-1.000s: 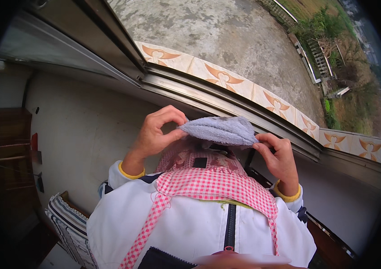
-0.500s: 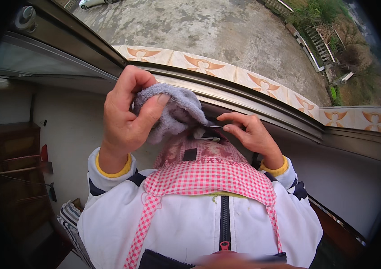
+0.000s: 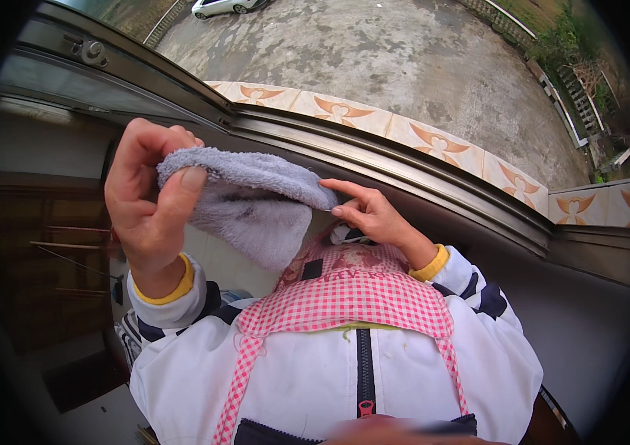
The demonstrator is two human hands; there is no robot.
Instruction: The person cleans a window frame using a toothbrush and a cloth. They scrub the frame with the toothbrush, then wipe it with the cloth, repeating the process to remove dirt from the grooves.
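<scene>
A fluffy grey-blue cloth (image 3: 256, 211) is stretched between my two hands, just on the near side of the window frame. My left hand (image 3: 153, 196) pinches its left end between thumb and bent fingers. At the far right corner of the cloth, my right hand (image 3: 376, 215) grips the edge with thumb and forefinger. The cloth sags in a fold below its upper edge. Beyond it runs the metal window track (image 3: 404, 174), apart from both hands.
Past the track lies a patterned tile ledge (image 3: 441, 144), then a concrete yard (image 3: 359, 52) with a white car (image 3: 220, 7). A sliding window frame (image 3: 137, 67) stands at left. Indoors are a brown wooden cabinet (image 3: 40, 274) and a pink checked apron (image 3: 345, 304) on me.
The bunched cloth has been spread out between my hands. My left hand has moved left, and my right hand has shifted slightly left. The view has tilted, showing more of the yard.
</scene>
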